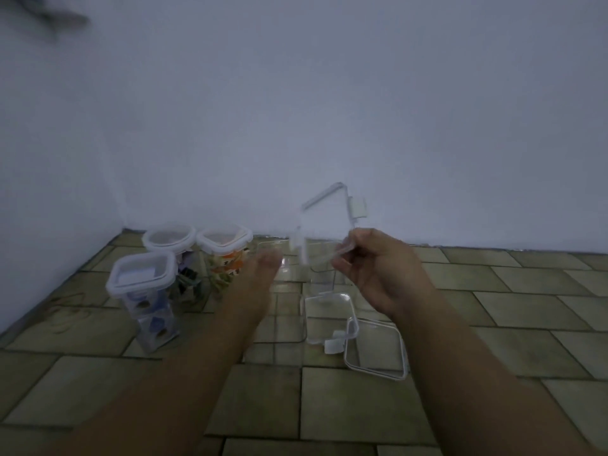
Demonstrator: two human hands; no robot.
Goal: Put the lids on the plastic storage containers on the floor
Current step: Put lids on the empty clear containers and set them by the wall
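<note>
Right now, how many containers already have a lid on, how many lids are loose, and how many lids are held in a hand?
Containers with lid on: 3
Loose lids on the floor: 2
Lids held in the right hand: 1
Total: 6

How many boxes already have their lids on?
3, all on the floor at the left: one tall container nearest, one behind it by the wall, and one to that one's right. Any more behind them would be hidden.

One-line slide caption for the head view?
Right hand lifts a clear lid above open containers; three lidded jars stand left.
</note>
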